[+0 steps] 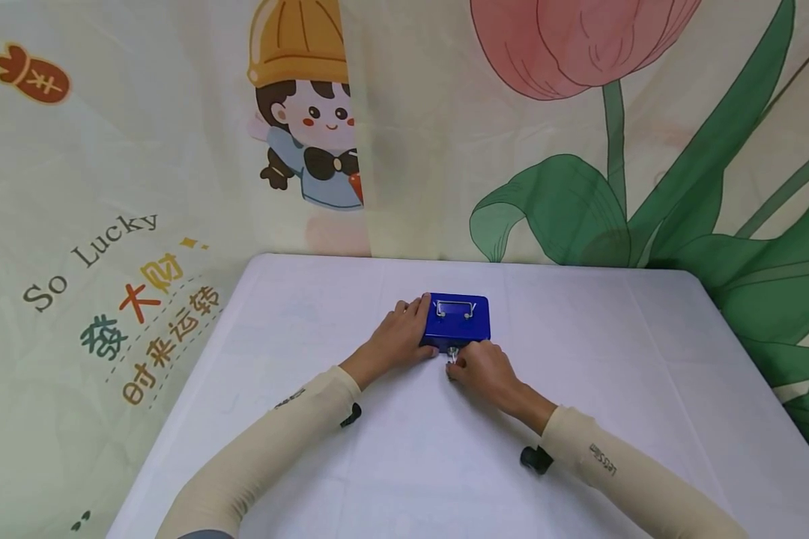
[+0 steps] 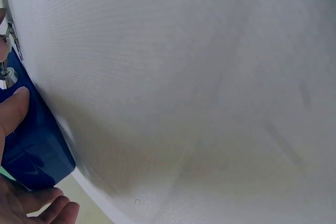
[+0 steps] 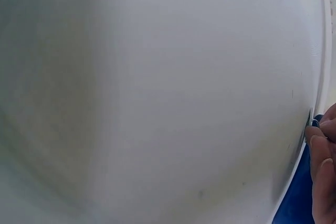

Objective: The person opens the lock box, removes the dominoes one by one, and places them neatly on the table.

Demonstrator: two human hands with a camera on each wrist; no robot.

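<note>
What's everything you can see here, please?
Glossy rectangular box: 1, blue, on the table.
Wire handle: 1, silver, atop the box.
Small metal pieces: count unclear, silver, box's front.
Rectangular tabletop: 1, white, beneath.
Printed backdrop: count unclear, cream, behind.
Printed tulip: 1, pink, right.
Printed leaves: several, green, right.
Cartoon figure: 1, multicoloured, centre-left.
Printed pouch: 1, red-brown, upper left.
Printed lettering: several lines, multicoloured, left.
Wrist devices: 2, black, by cuffs.
Stretchy sleeves: 2, beige, forearms.
Left hand: 1, bare, gripping box.
Right hand: 1, bare, pinching metal pieces.

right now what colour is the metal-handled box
The box is blue, clearest in the head view.
</note>
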